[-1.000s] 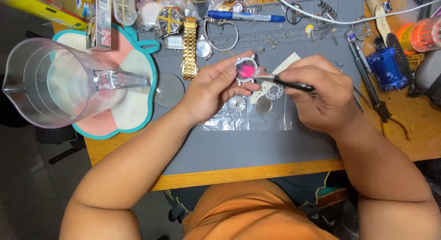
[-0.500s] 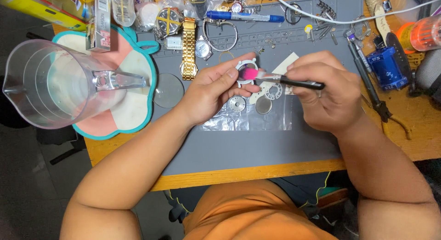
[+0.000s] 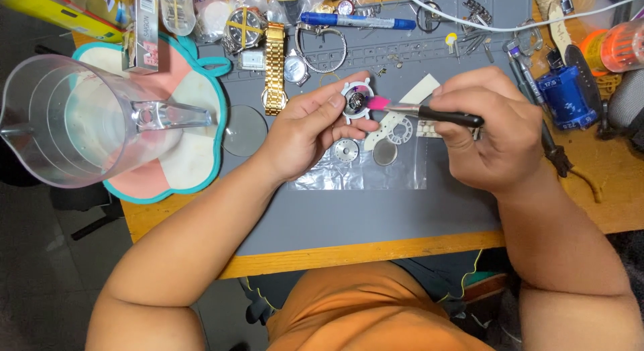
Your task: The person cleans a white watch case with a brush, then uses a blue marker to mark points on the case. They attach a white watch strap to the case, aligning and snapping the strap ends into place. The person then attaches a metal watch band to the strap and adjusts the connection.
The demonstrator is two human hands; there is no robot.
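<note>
The fingers [image 3: 335,103] of the left hand [image 3: 305,133] pinch a small round watch case [image 3: 355,101], held face up just above the grey mat [image 3: 349,210]. The right hand [image 3: 493,133] is closed around a thin black-handled tool [image 3: 429,112] with a pink tip; its long axis runs nearly level, tip pointing left and touching the case. Below lie a clear plastic bag [image 3: 362,173] with small round parts. Further left, a gold watch band [image 3: 274,69] and a clear jug [image 3: 74,119] sit on the worktop [image 3: 604,183].
</note>
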